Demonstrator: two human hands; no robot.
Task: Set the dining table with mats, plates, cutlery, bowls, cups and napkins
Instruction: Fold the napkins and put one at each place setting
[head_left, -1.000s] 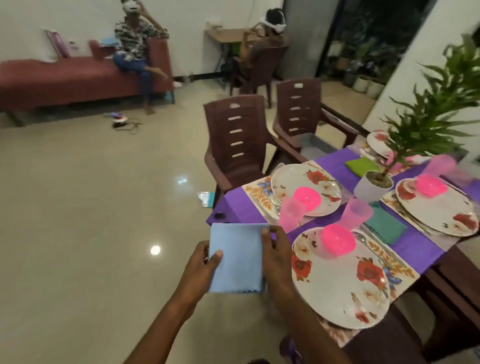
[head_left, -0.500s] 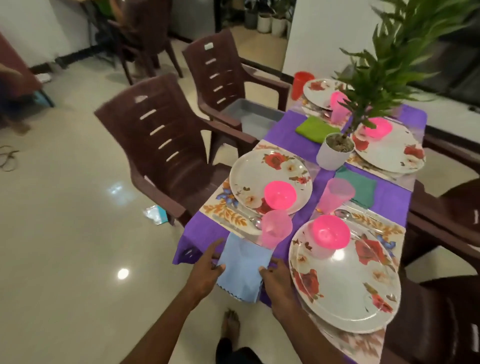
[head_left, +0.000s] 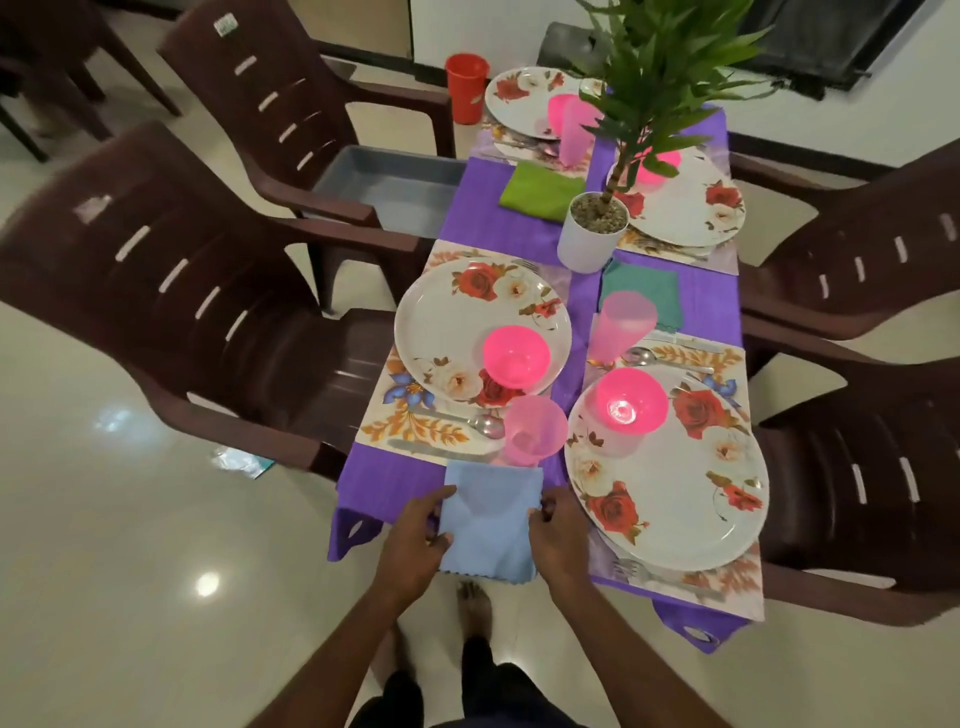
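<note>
A folded light-blue napkin (head_left: 491, 519) lies at the near end of the purple table (head_left: 384, 483), its near edge hanging past the table edge. My left hand (head_left: 415, 545) pinches its left side and my right hand (head_left: 558, 540) holds its right side. Just beyond it stand a pink cup (head_left: 532, 431), a spoon (head_left: 467, 422) and a floral plate (head_left: 467, 327) with a pink bowl (head_left: 515, 356) on a floral mat (head_left: 395, 421). To the right, a second floral plate (head_left: 675, 499) carries a pink bowl (head_left: 629, 401).
Brown plastic chairs flank the table: left (head_left: 171, 291), right (head_left: 872, 467). A potted plant (head_left: 592, 228) stands mid-table. Green (head_left: 540, 189) and teal (head_left: 641, 291) napkins, a second pink cup (head_left: 621, 325), a red cup (head_left: 466, 93) and two more set places lie beyond. A grey bin (head_left: 395, 187) sits on a far chair.
I have come up to the table's near end and brought the blue napkin down from mid-air onto the purple cloth, both hands still on its sides.
</note>
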